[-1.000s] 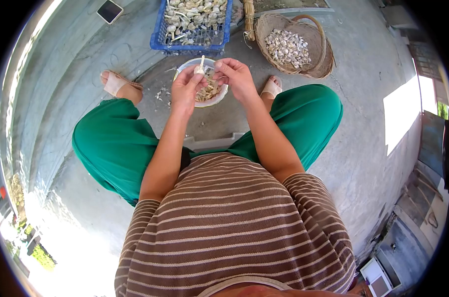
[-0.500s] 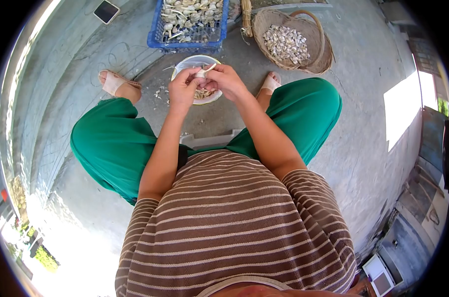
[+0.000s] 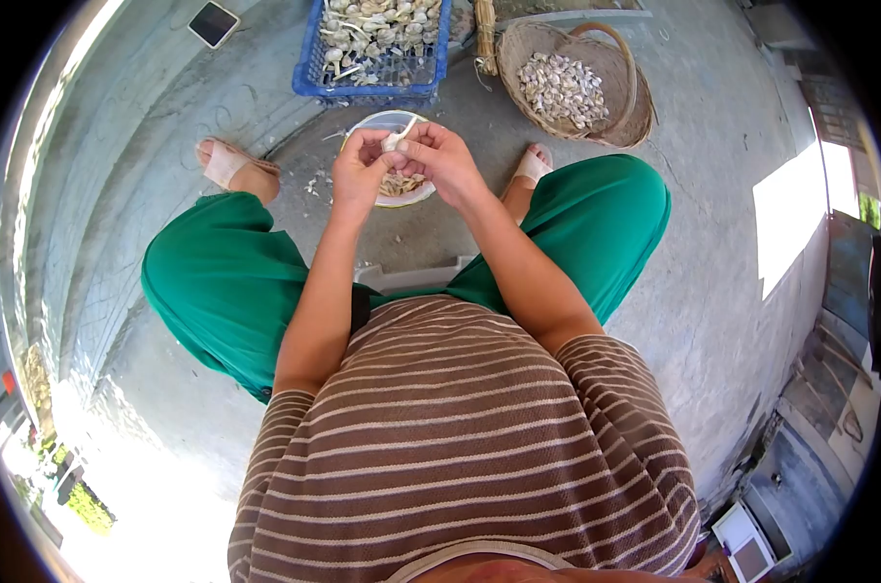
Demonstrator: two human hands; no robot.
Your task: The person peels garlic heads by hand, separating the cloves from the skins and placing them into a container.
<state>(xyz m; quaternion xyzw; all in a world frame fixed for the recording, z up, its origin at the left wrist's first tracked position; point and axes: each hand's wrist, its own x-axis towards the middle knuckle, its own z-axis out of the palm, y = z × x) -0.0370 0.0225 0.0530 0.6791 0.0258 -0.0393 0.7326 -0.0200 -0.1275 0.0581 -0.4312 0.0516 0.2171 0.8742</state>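
A whitish garlic bulb [image 3: 393,142] with its stem sticking up to the right is pinched between my two hands. My left hand [image 3: 360,167] grips it from the left with thumb and fingers closed. From the right, my right hand [image 3: 442,160] closes on it too, thumb at the bulb. Both hands are above a white bowl [image 3: 382,120] with a yellowish rim, partly hidden by them. Inside the bowl, brownish-white pieces [image 3: 401,183] show below the fingers.
A blue plastic crate [image 3: 370,92] of garlic bulbs stands beyond the bowl. To its right are a straw bundle [image 3: 485,37] and a wicker basket [image 3: 627,131] with garlic cloves [image 3: 563,89]. Pale scraps [image 3: 316,183] lie left of the bowl. A dark flat device [image 3: 212,24] rests on the floor.
My fingers have shifted around the garlic bulb, and its stem now points more steeply upward. The right thumb has moved in against the bulb. The whole view has moved slightly.
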